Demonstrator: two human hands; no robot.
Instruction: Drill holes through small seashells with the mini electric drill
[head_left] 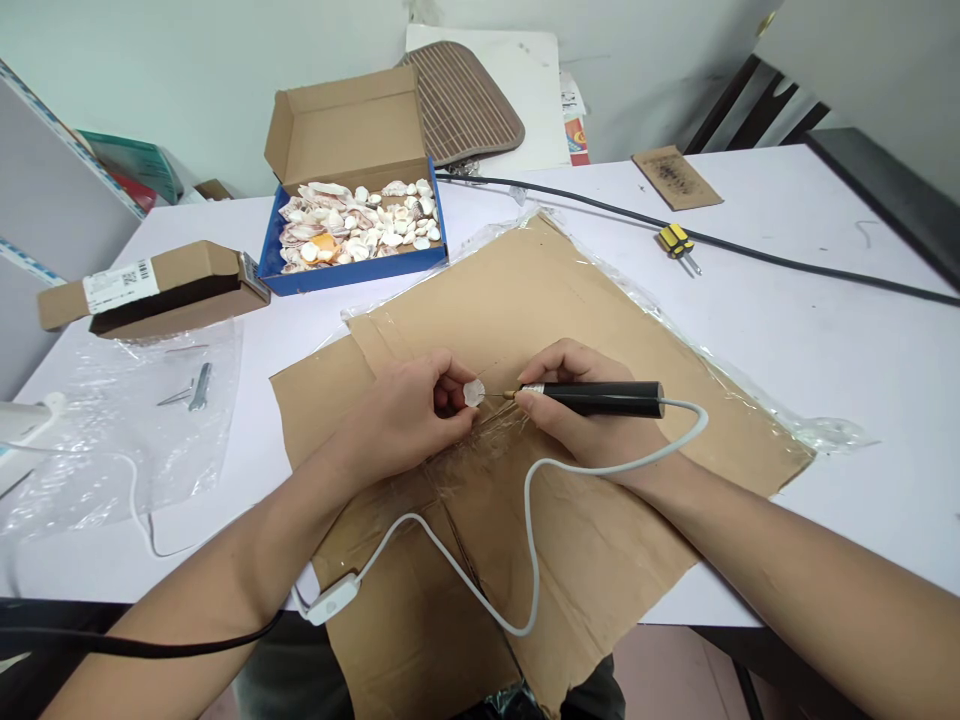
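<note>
Pinching the white piece (474, 392), your left hand (412, 408) risks a jab if the pen tool (607, 398) your right hand (600, 440) pinches slips left.

Out on the right of the white counter (795, 350), a yellow-and-black screwdriver (675, 240), its handle overlapping a long black cable (795, 263) that sweeps off to the edge of view! Beyond that, a flat brown card (675, 178) with dark marks. At the back, a striped brown mat (465, 100) in front of a white board (536, 70). Across to the left, a narrow carton (180, 295) wearing a barcoded label (120, 287), and nearer, clear plastic (180, 450) around a small wrench (200, 388)!
</note>
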